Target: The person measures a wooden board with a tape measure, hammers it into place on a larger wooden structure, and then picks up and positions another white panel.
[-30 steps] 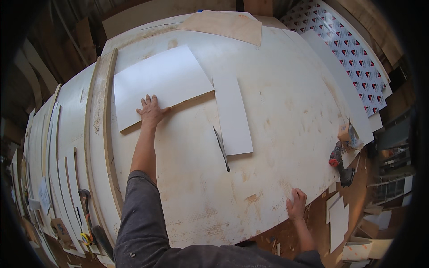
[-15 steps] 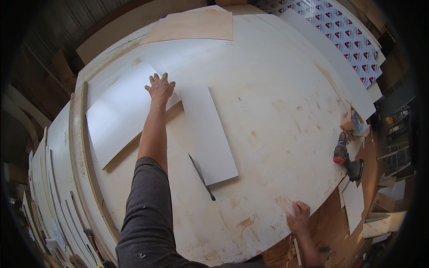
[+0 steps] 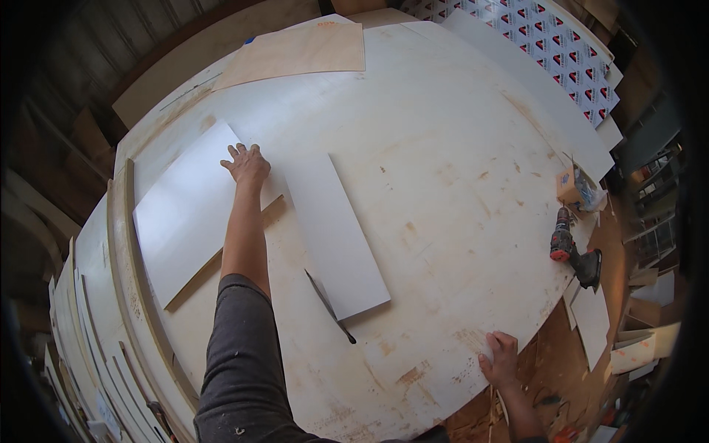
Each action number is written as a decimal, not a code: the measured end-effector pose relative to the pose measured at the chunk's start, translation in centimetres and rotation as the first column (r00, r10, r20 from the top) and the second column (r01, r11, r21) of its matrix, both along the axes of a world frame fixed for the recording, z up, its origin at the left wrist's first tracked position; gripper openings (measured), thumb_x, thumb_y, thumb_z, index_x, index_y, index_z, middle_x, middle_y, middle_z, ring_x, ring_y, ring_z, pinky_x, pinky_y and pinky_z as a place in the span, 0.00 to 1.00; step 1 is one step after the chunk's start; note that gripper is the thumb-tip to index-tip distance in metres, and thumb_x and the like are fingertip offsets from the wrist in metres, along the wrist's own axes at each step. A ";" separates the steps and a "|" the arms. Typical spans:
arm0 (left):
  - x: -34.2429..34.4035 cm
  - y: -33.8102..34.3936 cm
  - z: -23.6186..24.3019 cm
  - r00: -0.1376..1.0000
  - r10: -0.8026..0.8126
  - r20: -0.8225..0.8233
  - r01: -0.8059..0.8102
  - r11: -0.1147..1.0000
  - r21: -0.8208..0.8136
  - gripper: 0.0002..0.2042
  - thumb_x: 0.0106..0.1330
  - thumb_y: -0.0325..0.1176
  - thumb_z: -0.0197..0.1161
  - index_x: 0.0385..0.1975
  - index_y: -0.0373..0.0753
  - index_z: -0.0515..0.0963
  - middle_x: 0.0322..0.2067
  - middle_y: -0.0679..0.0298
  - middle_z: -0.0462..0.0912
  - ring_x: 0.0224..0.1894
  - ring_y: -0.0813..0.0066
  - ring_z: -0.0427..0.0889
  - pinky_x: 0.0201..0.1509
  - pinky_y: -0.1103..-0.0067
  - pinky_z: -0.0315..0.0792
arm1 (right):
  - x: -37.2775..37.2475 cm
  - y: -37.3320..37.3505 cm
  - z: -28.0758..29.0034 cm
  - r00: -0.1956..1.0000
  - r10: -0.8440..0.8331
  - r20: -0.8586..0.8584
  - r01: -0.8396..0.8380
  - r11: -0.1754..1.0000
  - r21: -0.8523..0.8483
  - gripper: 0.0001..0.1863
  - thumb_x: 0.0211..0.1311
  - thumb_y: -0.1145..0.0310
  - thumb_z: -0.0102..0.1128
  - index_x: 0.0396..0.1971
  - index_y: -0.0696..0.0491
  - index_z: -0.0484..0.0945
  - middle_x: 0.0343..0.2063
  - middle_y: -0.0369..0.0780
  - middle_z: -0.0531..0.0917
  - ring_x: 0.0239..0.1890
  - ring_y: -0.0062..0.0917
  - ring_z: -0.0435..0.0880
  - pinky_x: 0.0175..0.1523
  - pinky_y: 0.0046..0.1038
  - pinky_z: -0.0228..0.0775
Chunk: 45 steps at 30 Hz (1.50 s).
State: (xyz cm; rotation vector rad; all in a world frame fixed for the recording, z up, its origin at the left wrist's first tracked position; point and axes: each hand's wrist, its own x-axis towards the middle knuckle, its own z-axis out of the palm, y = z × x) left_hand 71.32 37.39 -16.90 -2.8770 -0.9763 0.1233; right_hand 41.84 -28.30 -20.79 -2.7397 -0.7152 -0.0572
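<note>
My left hand (image 3: 247,164) rests with spread fingers on a white rectangular panel (image 3: 181,210) lying at an angle on the left of the large table. To the right of that hand lies a second, narrower white panel (image 3: 336,240). A thin, dark, tapered tool (image 3: 330,306) lies along its lower left side; I cannot tell its kind. My right hand (image 3: 502,359) leans on the near right edge of the pale, stained table (image 3: 436,288), its fingers curled in and nothing visible in them.
A cordless drill (image 3: 572,251) lies at the table's right edge, beside a small open box (image 3: 576,188). Long wooden strips (image 3: 144,288) run along the left. A tan sheet (image 3: 295,55) lies at the far side, and patterned sheets (image 3: 546,55) are stacked far right.
The whole view has shifted a little, so the table and things on it sit slightly lower and further left. Both hands keep nearly the same places on the panel and table edge.
</note>
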 end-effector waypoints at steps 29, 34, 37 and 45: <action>-4.4 1.7 -0.6 0.994 0.011 0.110 0.002 0.993 -0.119 0.29 0.66 0.41 0.53 0.69 0.52 0.60 0.72 0.53 0.51 0.74 0.50 0.47 0.70 0.47 0.50 | 0.2 0.2 -0.2 0.999 0.018 0.026 -0.019 1.000 0.022 0.27 0.61 0.57 0.57 0.57 0.57 0.69 0.52 0.48 0.70 0.52 0.44 0.67 0.58 0.44 0.60; -3.7 0.3 -2.0 0.993 -0.022 0.114 0.028 0.998 -0.052 0.29 0.63 0.30 0.47 0.68 0.52 0.62 0.73 0.54 0.46 0.75 0.49 0.42 0.71 0.46 0.46 | -0.3 -0.6 -0.7 1.000 0.001 0.025 -0.002 1.000 0.016 0.28 0.60 0.57 0.58 0.56 0.56 0.69 0.52 0.48 0.70 0.52 0.44 0.68 0.57 0.44 0.61; -4.0 -0.2 0.1 0.999 -0.010 0.050 0.013 0.998 -0.061 0.28 0.64 0.29 0.45 0.67 0.53 0.64 0.73 0.55 0.47 0.75 0.49 0.42 0.71 0.45 0.45 | -0.7 -0.6 -0.7 1.000 -0.001 0.022 0.001 1.000 0.022 0.28 0.60 0.56 0.58 0.56 0.56 0.69 0.52 0.48 0.70 0.52 0.44 0.68 0.57 0.45 0.61; -7.5 1.0 15.4 0.995 0.095 0.030 -0.091 0.990 -0.110 0.25 0.64 0.29 0.46 0.63 0.55 0.69 0.72 0.56 0.52 0.73 0.46 0.48 0.67 0.39 0.48 | -0.8 -0.8 0.4 0.995 0.037 0.096 -0.046 0.994 0.094 0.27 0.62 0.58 0.56 0.57 0.57 0.68 0.51 0.48 0.70 0.51 0.43 0.68 0.57 0.42 0.61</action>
